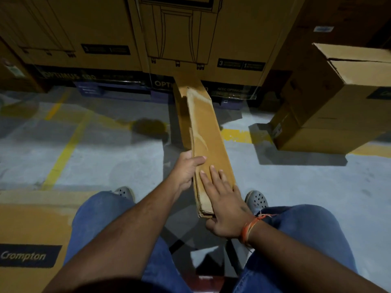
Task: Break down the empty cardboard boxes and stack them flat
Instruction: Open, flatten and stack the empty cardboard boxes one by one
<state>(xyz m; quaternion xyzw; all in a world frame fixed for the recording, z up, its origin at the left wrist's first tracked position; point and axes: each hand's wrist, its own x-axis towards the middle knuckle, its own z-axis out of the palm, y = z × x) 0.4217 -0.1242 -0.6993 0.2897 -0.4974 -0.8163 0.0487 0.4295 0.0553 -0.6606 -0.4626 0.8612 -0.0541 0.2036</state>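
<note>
— What are the fingers doing on that flattened cardboard box point(206, 149)?

— The left hand point(187, 168) is gripping its left long edge near the close end, thumb lying over the top face and the other fingers curling underneath, where they are hiding from view. The right hand point(223, 205) is lying flat on the top face, fingers straight and slightly spread, fingertips pointing away from the person, with the thumb hooking round the near end of the box.

— And where is the box sitting?

— It is hanging above the concrete floor point(105, 157), between the person's knees, running lengthwise away from them. Its far end is reaching toward the row of big printed cartons point(88, 34) along the back edge of the floor; whether it is touching them I cannot tell.

— What is the room showing?

— Yellow painted lines point(63, 153) are crossing the grey floor. More brown boxes point(330, 106) are standing stacked at the right edge, and a cardboard sheet marked Crompton point(31, 240) is lying at the near left corner.

— The arms?

— Both forearms are stretching forward and converging on the near end of the box. An orange thread band point(250, 226) is circling the right wrist. The person is wearing blue jeans point(101, 218) and grey perforated clogs point(257, 200).
</note>
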